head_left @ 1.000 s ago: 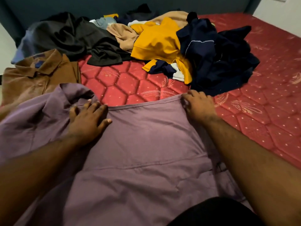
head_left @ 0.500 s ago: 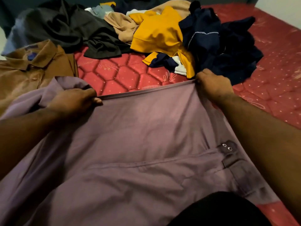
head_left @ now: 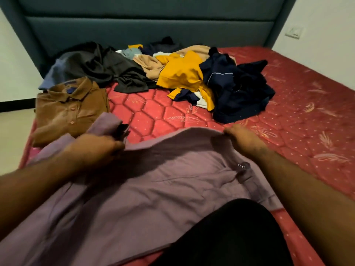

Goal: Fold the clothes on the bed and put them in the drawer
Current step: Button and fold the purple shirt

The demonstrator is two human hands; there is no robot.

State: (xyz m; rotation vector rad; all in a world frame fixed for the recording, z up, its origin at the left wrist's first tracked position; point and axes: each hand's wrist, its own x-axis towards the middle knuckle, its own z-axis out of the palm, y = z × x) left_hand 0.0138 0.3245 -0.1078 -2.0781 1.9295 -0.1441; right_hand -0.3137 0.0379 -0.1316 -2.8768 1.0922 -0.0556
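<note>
Garment in hand: we hold a purple shirt (head_left: 146, 191) spread across the near part of the bed (head_left: 307, 131), its far edge lifted off the mattress.
Left hand: our left hand (head_left: 96, 148) grips that raised edge near the collar end, fingers curled over the cloth; the picture is blurred here, so we cannot make out the exact pinch.
Right hand: our right hand (head_left: 242, 137) grips the same edge at the far right corner, fingers closed round the hem.
Shirt detail: a buttoned cuff (head_left: 243, 169) lies on top of the body panel, just inside our right forearm.
Finished piece: a brown shirt (head_left: 71, 108) lies folded flat at the left edge of the bed, touching or just under the purple collar end.
Waiting pile: a black garment (head_left: 107, 68), a yellow garment (head_left: 182, 73) and a navy garment (head_left: 236, 89) lie heaped toward the headboard (head_left: 153, 25), well apart from our fold.
Drawer: not in view.
Step, as we judge it: we are bringing the far edge toward us for a fold; most of the task remains.
Risk one: the cuff and sleeve may bunch inside the fold, because they lie loose on the panel.
Risk two: uneven pull between our hands may skew the edge and leave a crooked crease.
Risk three: the collar end may drag the brown shirt open, since the two lie so close.
</note>
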